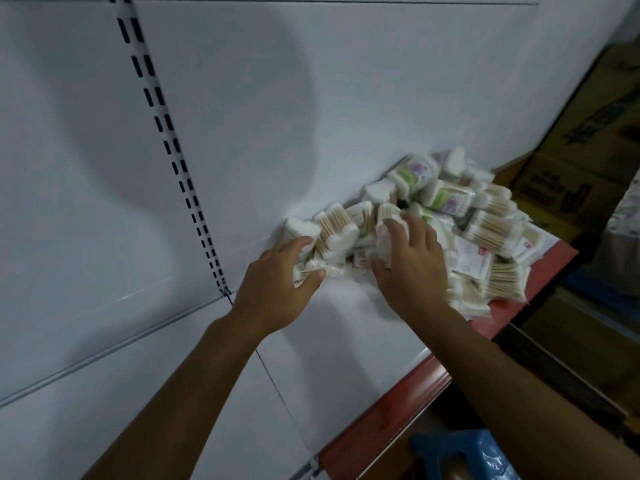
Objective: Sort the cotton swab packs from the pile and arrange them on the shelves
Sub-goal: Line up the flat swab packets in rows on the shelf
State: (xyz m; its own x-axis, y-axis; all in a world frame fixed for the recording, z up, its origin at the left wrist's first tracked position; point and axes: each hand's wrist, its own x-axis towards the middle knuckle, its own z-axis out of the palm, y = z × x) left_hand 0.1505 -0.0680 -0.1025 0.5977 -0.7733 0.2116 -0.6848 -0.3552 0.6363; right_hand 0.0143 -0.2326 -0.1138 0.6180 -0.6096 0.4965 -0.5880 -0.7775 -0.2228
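A pile of cotton swab packs point(478, 223) lies on the white shelf point(346, 341), against its back panel at the right. Most are clear packs of wooden-stick swabs; a few carry green and purple labels point(446, 199). My left hand point(277, 289) is at the pile's left end, thumb and fingers pinching a clear swab pack point(311, 266). My right hand point(412, 268) lies on top of the pile's middle, fingers curled over a white pack point(384, 233). Packs under both hands are partly hidden.
The shelf's red front edge point(398, 407) runs diagonally at lower right. A slotted upright point(173, 150) divides the white back panel. Cardboard boxes point(581, 157) are stacked at far right. A blue stool point(464, 455) stands below the shelf. The shelf surface left of the pile is bare.
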